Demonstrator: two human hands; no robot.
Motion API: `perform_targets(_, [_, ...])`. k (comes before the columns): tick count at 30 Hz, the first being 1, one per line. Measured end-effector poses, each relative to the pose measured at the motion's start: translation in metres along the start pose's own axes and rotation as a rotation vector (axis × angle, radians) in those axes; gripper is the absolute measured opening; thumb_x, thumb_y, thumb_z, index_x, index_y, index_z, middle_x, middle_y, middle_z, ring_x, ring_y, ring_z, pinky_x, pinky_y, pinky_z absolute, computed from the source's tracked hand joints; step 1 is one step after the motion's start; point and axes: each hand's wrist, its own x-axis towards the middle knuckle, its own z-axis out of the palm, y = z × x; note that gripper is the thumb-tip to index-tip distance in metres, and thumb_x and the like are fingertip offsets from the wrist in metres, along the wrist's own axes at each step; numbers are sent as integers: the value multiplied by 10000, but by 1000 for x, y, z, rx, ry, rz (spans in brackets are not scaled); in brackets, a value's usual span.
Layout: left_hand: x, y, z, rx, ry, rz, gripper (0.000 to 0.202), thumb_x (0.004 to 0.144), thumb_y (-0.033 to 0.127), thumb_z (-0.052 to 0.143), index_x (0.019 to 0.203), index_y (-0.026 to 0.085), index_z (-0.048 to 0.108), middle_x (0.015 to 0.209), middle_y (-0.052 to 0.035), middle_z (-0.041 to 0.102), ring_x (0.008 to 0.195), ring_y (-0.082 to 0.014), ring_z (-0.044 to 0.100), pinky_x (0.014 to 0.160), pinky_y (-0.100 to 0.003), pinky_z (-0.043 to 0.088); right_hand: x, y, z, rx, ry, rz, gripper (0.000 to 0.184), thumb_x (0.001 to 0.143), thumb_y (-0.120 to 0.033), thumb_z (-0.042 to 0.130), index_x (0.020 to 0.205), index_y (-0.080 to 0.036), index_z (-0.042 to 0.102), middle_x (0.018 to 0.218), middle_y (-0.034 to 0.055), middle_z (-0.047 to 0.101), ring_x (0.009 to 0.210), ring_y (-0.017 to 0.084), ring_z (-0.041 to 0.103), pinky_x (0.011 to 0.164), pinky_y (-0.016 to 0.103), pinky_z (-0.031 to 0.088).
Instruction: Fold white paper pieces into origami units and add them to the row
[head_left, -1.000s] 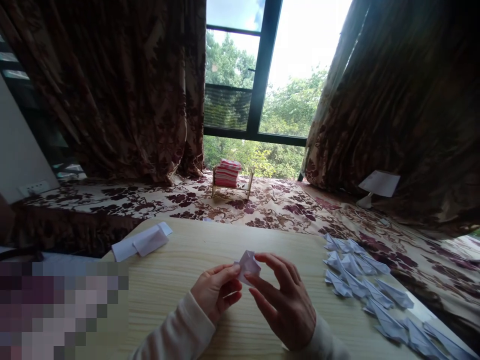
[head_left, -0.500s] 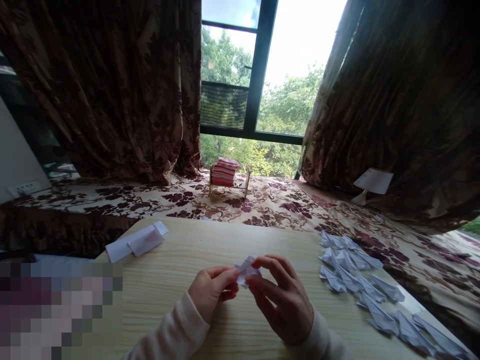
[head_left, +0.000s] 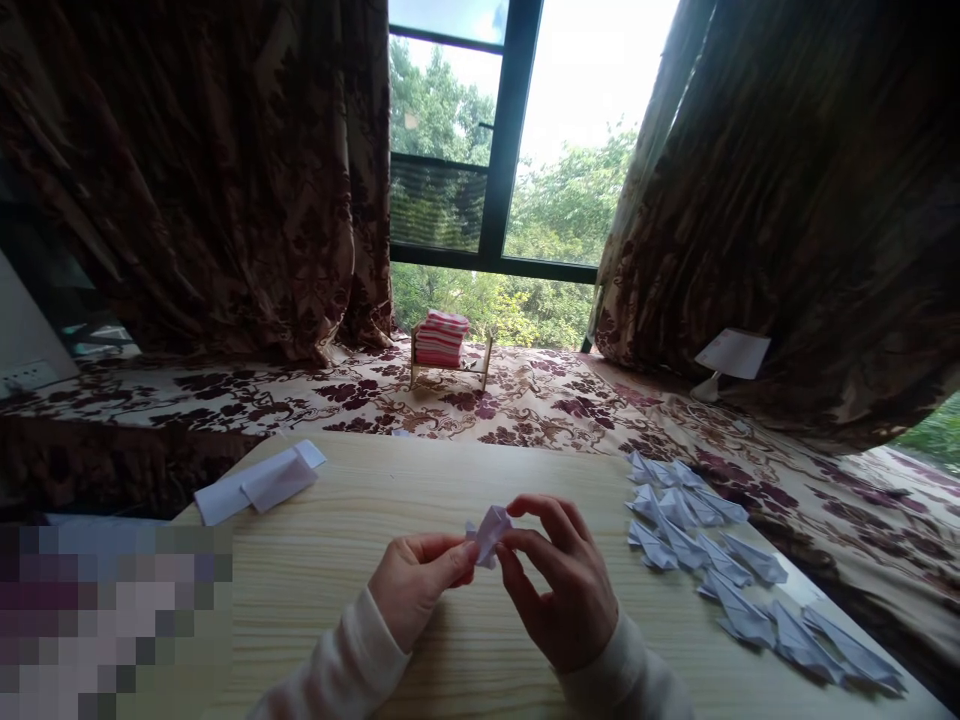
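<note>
Head view: left hand [head_left: 405, 590] and right hand [head_left: 564, 585] pinch one folded paper [head_left: 491, 533].

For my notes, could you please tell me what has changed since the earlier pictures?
The folded paper has turned between the left hand and right hand, now looking narrower; the view swung slightly right. Neither hand visibly let go. The folded pieces and paper strips lie as before.
</note>
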Motion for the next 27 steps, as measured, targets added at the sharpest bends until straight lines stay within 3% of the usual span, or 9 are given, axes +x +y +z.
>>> perform_targets(8, [-6, 6, 5, 121, -46, 72, 195, 614, 335, 706, 572, 146, 722, 517, -6, 619, 569, -128, 512, 611, -221, 406, -1, -2, 1, -16, 31, 48, 126, 734, -80, 521, 728, -181, 596, 912, 80, 546, 841, 219, 502, 699, 376, 445])
perform_targets(12, [-10, 8, 11, 125, -84, 113, 177, 635, 306, 686, 651, 138, 740, 596, -19, 660, 627, -149, 535, 621, -221, 404, -1, -3, 1, 2, 36, 56, 124, 727, -70, 525, 726, -171, 597, 891, 83, 544, 834, 220, 497, 697, 377, 443])
perform_targets(17, [-8, 2, 10, 210, -39, 146, 207, 665, 287, 658, 746, 118, 744, 609, -34, 664, 606, -156, 533, 568, -227, 379, 0, -3, 2, 15, 21, 53, 144, 733, -74, 515, 755, -180, 610, 898, 79, 542, 837, 218, 497, 692, 372, 448])
perform_targets(21, [-6, 1, 6, 193, 55, 131, 170, 641, 271, 674, 694, 125, 742, 563, -19, 650, 563, -142, 518, 552, -220, 373, 1, -1, 1, 38, 44, 66, 160, 741, -87, 511, 831, -185, 599, 907, 78, 547, 849, 210, 510, 715, 366, 453])
perform_targets(24, [-4, 1, 3, 147, 112, 111, 156, 621, 283, 691, 637, 135, 737, 501, 3, 609, 530, -119, 486, 540, -206, 367, -1, 4, 3, 102, 94, 202, 61, 757, -160, 541, 809, -172, 570, 799, 57, 555, 742, 183, 529, 658, 322, 454])
perform_targets(25, [-3, 1, 3, 133, 135, 112, 162, 619, 292, 693, 635, 137, 737, 494, 5, 601, 529, -116, 482, 541, -205, 368, -3, 5, 4, 147, 66, 290, 33, 766, -201, 550, 765, -171, 561, 713, 34, 546, 655, 162, 519, 598, 292, 445])
perform_targets(27, [-2, -1, 2, 97, 177, 108, 178, 608, 310, 702, 651, 142, 741, 506, 1, 605, 544, -124, 493, 556, -211, 379, -5, 6, 7, 292, -61, 496, 168, 781, -299, 557, 673, -171, 543, 560, -14, 491, 503, 118, 450, 478, 240, 388])
